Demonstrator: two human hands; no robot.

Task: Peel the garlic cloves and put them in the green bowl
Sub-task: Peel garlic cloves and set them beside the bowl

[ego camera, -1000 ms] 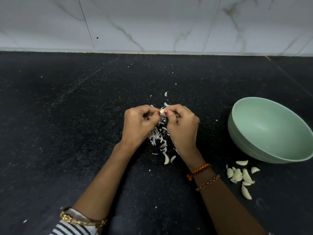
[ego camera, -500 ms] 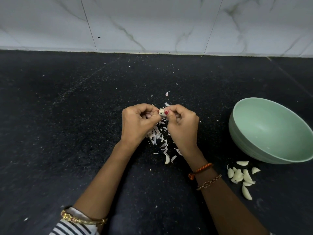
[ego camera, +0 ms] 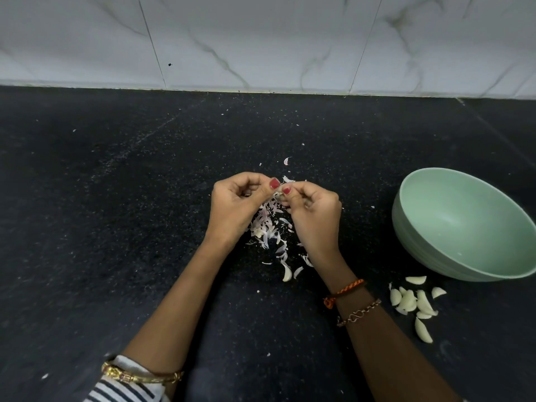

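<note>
My left hand (ego camera: 236,206) and my right hand (ego camera: 314,216) meet above the black counter, thumbs tip to tip. Between them both pinch a small garlic clove (ego camera: 279,194), almost wholly hidden by the fingers. A heap of papery garlic skins (ego camera: 268,227) lies on the counter right beneath the hands. The green bowl (ego camera: 464,224) stands to the right, tilted toward me, and looks empty. Several peeled garlic cloves (ego camera: 414,303) lie on the counter just in front of the bowl.
The black stone counter (ego camera: 116,198) runs back to a white marble-tiled wall (ego camera: 261,39). One loose clove (ego camera: 287,274) and stray skin flakes lie near my right wrist. Small skin bits are scattered further back.
Both hands stay in place over the skins. The thumbs have shifted a little on the clove, which is now more covered by the fingers.
</note>
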